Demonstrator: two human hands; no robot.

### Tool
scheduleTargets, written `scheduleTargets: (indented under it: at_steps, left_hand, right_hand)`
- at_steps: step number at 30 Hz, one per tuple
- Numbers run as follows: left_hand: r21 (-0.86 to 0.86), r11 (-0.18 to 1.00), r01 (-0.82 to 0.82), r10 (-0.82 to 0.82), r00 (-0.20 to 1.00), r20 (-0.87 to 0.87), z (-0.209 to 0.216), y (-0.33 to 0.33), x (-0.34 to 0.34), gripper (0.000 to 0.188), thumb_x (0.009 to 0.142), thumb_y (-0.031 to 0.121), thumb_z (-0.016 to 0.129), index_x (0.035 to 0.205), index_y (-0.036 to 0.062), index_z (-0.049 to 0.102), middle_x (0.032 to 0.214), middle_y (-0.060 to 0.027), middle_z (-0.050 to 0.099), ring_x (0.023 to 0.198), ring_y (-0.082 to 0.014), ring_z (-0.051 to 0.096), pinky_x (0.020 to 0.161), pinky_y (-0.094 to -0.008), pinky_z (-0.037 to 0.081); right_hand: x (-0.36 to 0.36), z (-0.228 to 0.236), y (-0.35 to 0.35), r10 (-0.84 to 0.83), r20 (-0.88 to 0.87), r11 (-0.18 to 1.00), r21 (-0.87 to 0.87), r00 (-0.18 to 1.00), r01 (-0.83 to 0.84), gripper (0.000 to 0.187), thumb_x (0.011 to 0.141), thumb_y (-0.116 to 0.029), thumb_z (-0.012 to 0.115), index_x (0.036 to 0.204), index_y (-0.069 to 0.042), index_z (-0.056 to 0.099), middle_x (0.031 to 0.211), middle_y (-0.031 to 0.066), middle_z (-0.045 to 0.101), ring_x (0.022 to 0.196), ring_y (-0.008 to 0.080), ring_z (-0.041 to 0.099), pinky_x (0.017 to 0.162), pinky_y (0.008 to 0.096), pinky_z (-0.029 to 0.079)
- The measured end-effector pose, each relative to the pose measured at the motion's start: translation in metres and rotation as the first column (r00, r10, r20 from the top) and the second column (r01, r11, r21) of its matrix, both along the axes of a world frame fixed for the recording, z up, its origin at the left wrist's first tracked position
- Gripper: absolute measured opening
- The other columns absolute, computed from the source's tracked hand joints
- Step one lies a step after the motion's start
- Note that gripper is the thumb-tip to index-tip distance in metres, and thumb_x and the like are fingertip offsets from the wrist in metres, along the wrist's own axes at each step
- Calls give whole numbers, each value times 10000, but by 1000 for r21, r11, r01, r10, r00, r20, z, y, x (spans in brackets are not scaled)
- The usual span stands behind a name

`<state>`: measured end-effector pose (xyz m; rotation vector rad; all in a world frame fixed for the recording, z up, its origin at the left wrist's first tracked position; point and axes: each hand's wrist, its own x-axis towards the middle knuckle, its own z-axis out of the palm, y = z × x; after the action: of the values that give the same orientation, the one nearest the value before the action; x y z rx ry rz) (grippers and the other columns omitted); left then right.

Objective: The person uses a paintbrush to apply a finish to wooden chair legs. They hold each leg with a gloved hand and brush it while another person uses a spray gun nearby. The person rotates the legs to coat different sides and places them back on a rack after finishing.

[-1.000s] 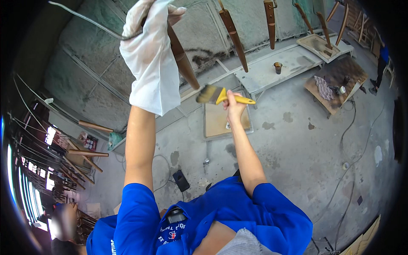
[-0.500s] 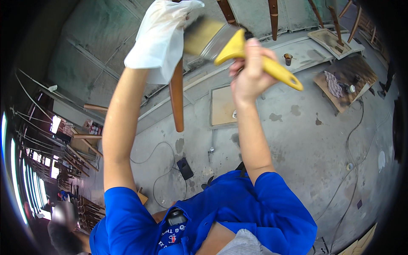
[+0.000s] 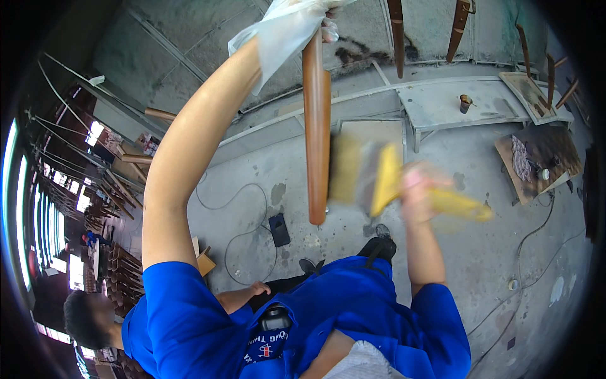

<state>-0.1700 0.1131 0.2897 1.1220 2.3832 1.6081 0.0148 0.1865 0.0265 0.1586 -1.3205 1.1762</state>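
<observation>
My left hand [image 3: 302,22], in a loose translucent plastic glove, is closed round the upper part of a brown wooden leg [image 3: 315,132] at the top of the view. The leg hangs down and tapers to its lower end; whatever it joins above is out of sight. In my right hand [image 3: 418,192] is a wide paintbrush [image 3: 386,180] with a yellow handle, smeared by motion. Its bristles point left, beside the lower half of the leg; the blur hides whether they touch it.
More wooden legs [image 3: 396,38] hang at the top. A pale bench [image 3: 435,104] bears a small dark cup [image 3: 465,103]; nearby stands a low board [image 3: 530,151] with a striped cloth. Cables and a dark flat object [image 3: 279,230] lie on the floor. Another person [image 3: 88,319] is at lower left.
My right hand has brought the brush down and to the right, from near my gloved hand to the leg's lower half. The wooden leg and my left hand appear farther right.
</observation>
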Motion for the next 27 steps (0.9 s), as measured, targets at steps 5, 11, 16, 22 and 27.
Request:
scheduleTargets:
  at_steps: [5, 11, 16, 22, 27]
  left_hand:
    - [210, 975, 73, -122, 965, 232, -19, -3, -39, 237, 987, 266, 752, 925, 63, 646, 781, -77, 641, 608, -183, 649, 574, -325, 568]
    - [180, 984, -17, -71, 879, 472, -19, -20, -48, 264, 997, 343, 743, 983, 85, 688, 804, -67, 695, 630, -166, 681, 586, -306, 578]
    - [232, 966, 118, -216, 859, 464, -24, -31, -54, 282, 999, 346, 738, 1041, 70, 696, 893, -65, 718, 729, -169, 712, 659, -297, 623]
    - [304, 942, 140, -232, 928, 292, -29, -27, -40, 279, 1018, 297, 711, 1112, 34, 699, 981, -74, 718, 853, -184, 734, 727, -314, 660]
    - [313, 943, 110, -216, 920, 328, -27, -23, -31, 267, 1003, 291, 729, 1093, 41, 705, 971, -74, 721, 871, -186, 744, 722, -313, 666]
  right_hand:
    - [-10, 46, 27, 87, -115, 995, -30, 990, -91, 329, 857, -49, 727, 586, -94, 546, 530, 4, 511, 451, 154, 490, 423, 311, 312]
    - [-2, 38, 12, 602, 219, 606, 502, 768, -618, 281, 794, -18, 768, 603, -95, 578, 530, 5, 555, 409, 166, 525, 406, 302, 385]
    - [-37, 56, 69, 447, -80, 874, 251, 891, -416, 251, 812, -48, 772, 635, -95, 600, 571, 49, 626, 414, 199, 536, 457, 289, 474]
    - [-11, 77, 15, 91, -179, 788, 614, 980, 39, 309, 812, -12, 756, 602, -85, 540, 544, -10, 514, 419, 145, 520, 386, 279, 393]
    - [-4, 34, -15, 511, -167, 778, 507, 843, -371, 297, 769, 22, 728, 596, -106, 524, 551, -34, 478, 407, 106, 475, 358, 275, 333]
